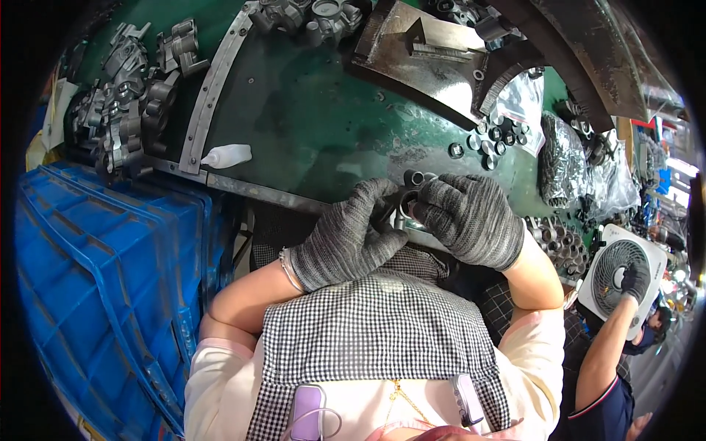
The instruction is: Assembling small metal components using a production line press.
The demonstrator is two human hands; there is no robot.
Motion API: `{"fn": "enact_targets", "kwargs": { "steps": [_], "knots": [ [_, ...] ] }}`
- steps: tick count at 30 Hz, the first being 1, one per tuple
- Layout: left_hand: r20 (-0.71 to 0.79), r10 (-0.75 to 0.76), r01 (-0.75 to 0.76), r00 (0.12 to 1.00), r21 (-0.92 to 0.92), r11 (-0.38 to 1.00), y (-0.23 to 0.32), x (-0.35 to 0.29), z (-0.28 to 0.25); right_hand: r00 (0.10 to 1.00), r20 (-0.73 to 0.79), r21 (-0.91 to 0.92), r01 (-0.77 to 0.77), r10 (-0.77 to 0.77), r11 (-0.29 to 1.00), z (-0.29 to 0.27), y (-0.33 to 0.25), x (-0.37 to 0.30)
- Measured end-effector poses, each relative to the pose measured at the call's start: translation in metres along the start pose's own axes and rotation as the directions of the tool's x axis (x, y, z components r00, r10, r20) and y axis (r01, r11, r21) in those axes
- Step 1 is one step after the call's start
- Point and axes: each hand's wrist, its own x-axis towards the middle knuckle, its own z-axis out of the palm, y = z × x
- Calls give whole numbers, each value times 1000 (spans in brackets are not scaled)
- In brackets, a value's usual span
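Both my hands wear dark grey knit gloves and meet at the near edge of the green table. Between them is a small silvery metal casting (414,178) with round openings, partly hidden by the gloves. My left hand (340,239) grips its left side, the thumb below and the fingers curled above. My right hand (471,219) is closed at a round opening on the right side, fingertips bent inward. Whatever small thing those fingertips may pinch is hidden. Several small round black and silver caps (491,149) lie on the table beyond my right hand.
Similar castings (121,110) are heaped at the left, beside a metal strip (213,88) and a white squeeze bottle (229,156). A blue crate (110,294) stands at left. A steel fixture (397,66) is at the back. Rightward are plastic-wrapped parts (562,162), a fan (618,272) and a co-worker's gloved hand (635,283).
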Motion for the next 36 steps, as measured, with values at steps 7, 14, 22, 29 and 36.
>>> {"fn": "enact_targets", "kwargs": {
  "steps": [7, 14, 22, 29, 36],
  "knots": [
    [-7, 9, -9, 1000, 16, 1000, -1, -1, 0, 1000, 4, 99, -19, 18, 995, 0, 3, 3],
    [64, -111, 113, 992, -27, 993, -2, -1, -5, 991, -127, 93, 53, -41, 994, -5, 12, -10],
    [124, -179, 208, 976, -284, 936, -13, 3, -3, 716, -461, 565, -218, 524, 795, 40, 17, -34],
    [162, -384, 406, 909, -547, 732, 20, 21, -6, 662, -475, 706, -107, 580, 700, 63, 16, -43],
    [-38, -221, 194, 975, -347, 917, 47, 96, -14, 553, -436, 831, -56, 710, 554, 81, 12, -63]
  ]
}}
